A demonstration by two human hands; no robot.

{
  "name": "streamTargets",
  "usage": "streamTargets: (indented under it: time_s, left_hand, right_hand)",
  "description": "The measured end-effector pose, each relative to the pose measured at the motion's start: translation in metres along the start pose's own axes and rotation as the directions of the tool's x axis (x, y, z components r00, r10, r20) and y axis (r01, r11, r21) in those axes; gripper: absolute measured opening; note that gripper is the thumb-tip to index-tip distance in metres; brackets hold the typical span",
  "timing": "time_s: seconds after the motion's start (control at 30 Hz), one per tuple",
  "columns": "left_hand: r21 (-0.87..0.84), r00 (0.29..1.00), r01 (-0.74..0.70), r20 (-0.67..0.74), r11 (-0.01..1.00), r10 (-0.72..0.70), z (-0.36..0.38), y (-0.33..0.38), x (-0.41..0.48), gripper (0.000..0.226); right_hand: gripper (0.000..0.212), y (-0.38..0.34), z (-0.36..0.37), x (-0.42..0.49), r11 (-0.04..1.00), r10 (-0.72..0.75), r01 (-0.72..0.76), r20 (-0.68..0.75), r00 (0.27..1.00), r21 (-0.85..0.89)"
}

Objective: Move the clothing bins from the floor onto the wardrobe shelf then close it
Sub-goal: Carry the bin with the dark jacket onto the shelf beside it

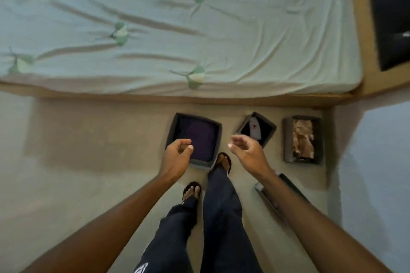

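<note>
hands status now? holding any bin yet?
Left hand: open, fingers curled, empty, above the large dark bin.
Right hand: open, empty, holding no bin.

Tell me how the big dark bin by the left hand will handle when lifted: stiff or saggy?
The big dark bin probably has soft fabric walls: its rim looks bowed, so it may sag if gripped by one side. It seems filled with folded dark cloth, so likely light for its size. With the left hand and right hand both free, holding opposite sides looks safest.
</note>
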State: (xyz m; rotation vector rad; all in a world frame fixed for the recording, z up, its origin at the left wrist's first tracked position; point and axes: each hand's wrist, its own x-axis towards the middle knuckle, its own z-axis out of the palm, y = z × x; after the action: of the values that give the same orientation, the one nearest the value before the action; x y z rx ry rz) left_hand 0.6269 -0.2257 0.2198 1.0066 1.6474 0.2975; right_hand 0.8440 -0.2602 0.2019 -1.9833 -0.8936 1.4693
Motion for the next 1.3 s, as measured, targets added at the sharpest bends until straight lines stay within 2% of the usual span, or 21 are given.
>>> streamTargets:
  time_s: [0.13,0.33,0.4,0.5,0.57,0.67,0.73,0.83,0.9,0.97,1.07,1.17,1.3]
  left_hand:
    - [-0.044,0.984,0.169,-0.056,0.985,-0.172,0.025,-0.050,0.074,0.018]
    - [0.009,0.922,0.385,-0.054,0.923,-0.384,0.073,-0.166,0.189,0.028]
    - [0.064,0.890,0.456,-0.037,0.888,-0.454,0.085,-0.207,0.221,0.030]
    - [0.102,0.847,0.531,-0.036,0.841,-0.530,0.099,-0.268,0.259,0.034]
    - [0.185,0.806,0.584,-0.015,0.791,-0.592,0.102,-0.293,0.277,0.029]
    - [0.161,0.762,0.630,0.061,0.760,-0.644,0.113,-0.330,0.300,0.030]
    - [0.068,0.768,0.634,0.054,0.770,-0.638,0.116,-0.341,0.306,0.033]
    - [-0.014,0.811,0.583,-0.039,0.812,-0.583,0.112,-0.342,0.311,0.034]
    - [0.053,0.839,0.539,-0.117,0.841,-0.531,0.102,-0.339,0.311,0.046]
    - [0.125,0.840,0.538,-0.158,0.834,-0.518,0.088,-0.345,0.316,0.067]
    - [0.115,0.852,0.524,-0.086,0.844,-0.517,0.076,-0.383,0.336,0.085]
    - [0.111,0.865,0.498,0.002,0.860,-0.501,0.063,-0.353,0.337,0.081]
    - [0.157,0.889,0.452,0.008,0.878,-0.459,0.059,-0.326,0.324,0.071]
  right_hand:
    - [0.033,0.039,0.032,0.106,0.976,0.033,0.001,0.149,0.988,-0.220]
    - [0.048,0.132,0.104,0.248,0.832,0.075,0.111,0.310,0.948,-0.543]
    - [0.053,0.161,0.130,0.288,0.732,0.033,0.228,0.368,0.929,-0.642]
    - [0.061,0.193,0.163,0.337,0.483,-0.074,0.388,0.405,0.911,-0.785]
    - [0.064,0.207,0.181,0.361,0.364,-0.110,0.423,0.412,0.904,-0.830]
    - [0.070,0.223,0.201,0.388,0.282,-0.051,0.401,0.404,0.914,-0.872]
    - [0.072,0.229,0.204,0.394,0.279,-0.008,0.359,0.372,0.928,-0.890]
    - [0.062,0.240,0.207,0.391,0.310,-0.061,0.324,0.321,0.945,-0.894]
    - [0.053,0.247,0.206,0.384,0.335,-0.052,0.277,0.276,0.960,-0.901]
    - [0.048,0.252,0.201,0.379,0.392,0.046,0.197,0.233,0.971,-0.899]
    - [0.041,0.265,0.193,0.379,0.447,0.194,0.099,0.205,0.959,-0.889]
    - [0.027,0.273,0.190,0.375,0.487,0.145,0.138,0.236,0.961,-0.863]
    - [0.018,0.264,0.183,0.353,0.528,0.089,0.125,0.201,0.975,-0.840]
